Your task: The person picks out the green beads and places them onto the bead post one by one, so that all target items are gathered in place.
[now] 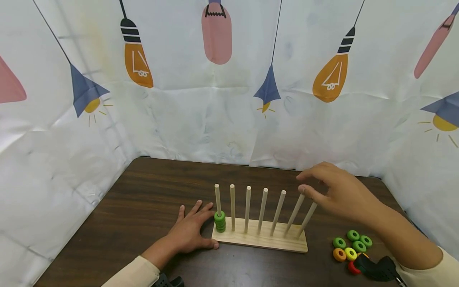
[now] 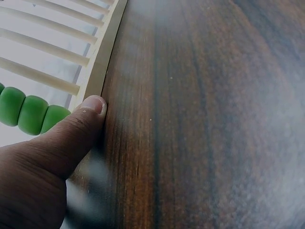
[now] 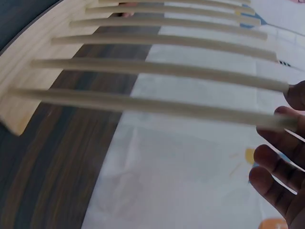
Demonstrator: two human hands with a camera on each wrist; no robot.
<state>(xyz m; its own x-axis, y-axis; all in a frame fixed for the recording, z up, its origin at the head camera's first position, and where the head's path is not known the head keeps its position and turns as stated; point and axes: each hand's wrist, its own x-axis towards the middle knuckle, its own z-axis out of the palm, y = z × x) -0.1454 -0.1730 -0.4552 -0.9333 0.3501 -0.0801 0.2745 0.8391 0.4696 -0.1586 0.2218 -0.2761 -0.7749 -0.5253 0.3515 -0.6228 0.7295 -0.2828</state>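
A wooden peg rack (image 1: pixel 259 235) stands on the table with several upright pegs. Green rings (image 1: pixel 220 222) are stacked on its leftmost peg. At that end my left hand (image 1: pixel 191 229) rests with fingers spread on the table, its thumb (image 2: pixel 88 112) pressing the front edge of the base. Over the two rightmost pegs is my right hand (image 1: pixel 333 191), thumb and fingers apart. In the right wrist view its fingers (image 3: pixel 274 164) are near the tip of the end peg (image 3: pixel 157 107). I see no ring in this hand.
Loose green rings (image 1: pixel 359 246), a yellow ring (image 1: pixel 350 254), orange rings (image 1: pixel 339 254) and a red ring (image 1: pixel 353 268) lie right of the rack, partly under the right wrist's black strap (image 1: pixel 376 268). A printed white sheet (image 1: pixel 215 119) hangs behind the brown table (image 1: pixel 150 191).
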